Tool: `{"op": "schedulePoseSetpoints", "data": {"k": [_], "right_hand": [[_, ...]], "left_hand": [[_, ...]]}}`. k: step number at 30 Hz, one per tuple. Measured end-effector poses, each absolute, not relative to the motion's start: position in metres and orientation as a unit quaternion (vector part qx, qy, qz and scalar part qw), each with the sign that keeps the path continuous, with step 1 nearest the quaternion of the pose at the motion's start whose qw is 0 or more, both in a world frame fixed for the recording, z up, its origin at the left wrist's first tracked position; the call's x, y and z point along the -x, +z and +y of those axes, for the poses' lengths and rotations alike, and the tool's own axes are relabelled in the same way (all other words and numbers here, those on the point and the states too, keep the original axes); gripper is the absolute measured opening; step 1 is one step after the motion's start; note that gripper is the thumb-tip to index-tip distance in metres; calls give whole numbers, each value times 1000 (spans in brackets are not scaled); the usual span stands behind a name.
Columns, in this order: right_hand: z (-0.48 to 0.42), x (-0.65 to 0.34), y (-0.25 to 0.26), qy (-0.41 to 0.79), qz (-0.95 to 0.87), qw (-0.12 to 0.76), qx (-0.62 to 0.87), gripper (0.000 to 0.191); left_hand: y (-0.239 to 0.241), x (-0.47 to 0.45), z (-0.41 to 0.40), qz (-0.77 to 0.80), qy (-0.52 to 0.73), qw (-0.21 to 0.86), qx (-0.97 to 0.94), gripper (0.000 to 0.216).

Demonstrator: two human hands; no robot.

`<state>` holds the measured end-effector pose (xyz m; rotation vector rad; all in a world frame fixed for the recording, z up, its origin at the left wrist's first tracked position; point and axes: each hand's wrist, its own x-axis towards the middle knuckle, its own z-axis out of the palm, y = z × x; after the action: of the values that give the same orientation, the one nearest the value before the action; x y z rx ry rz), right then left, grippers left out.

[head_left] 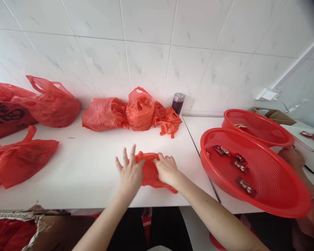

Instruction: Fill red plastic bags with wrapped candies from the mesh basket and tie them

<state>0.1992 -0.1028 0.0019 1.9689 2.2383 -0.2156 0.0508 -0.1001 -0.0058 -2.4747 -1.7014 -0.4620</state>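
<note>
On the white table just ahead of me lies a red plastic bag [150,174], its upper edge running between both hands. My left hand [131,172] pinches the bag's left corner at the thumb side, while its other fingers are spread upward. My right hand [169,169] has its fingers curled round the right part of the upper edge. The bag looks flat and thin. Whatever it may contain is hidden.
Filled red bags [104,113] stand along the tiled wall, beside a dark flask [178,103]. Red baskets [277,174] with several wrapped snacks are at right, near a co-worker's hand [291,158] and a white scale [311,150]. A cardboard box [60,230] sits below the table's front edge.
</note>
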Motion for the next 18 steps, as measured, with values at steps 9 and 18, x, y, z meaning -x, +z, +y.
{"op": "schedulePoseSetpoints", "data": {"k": [9, 18], "right_hand": [[-114, -272, 9, -101, 699, 99, -701, 70], [-111, -251, 18, -61, 712, -45, -698, 44]], "left_hand": [[-10, 49, -53, -647, -44, -40, 760, 66], [-2, -6, -96, -542, -302, -57, 782, 50]]}}
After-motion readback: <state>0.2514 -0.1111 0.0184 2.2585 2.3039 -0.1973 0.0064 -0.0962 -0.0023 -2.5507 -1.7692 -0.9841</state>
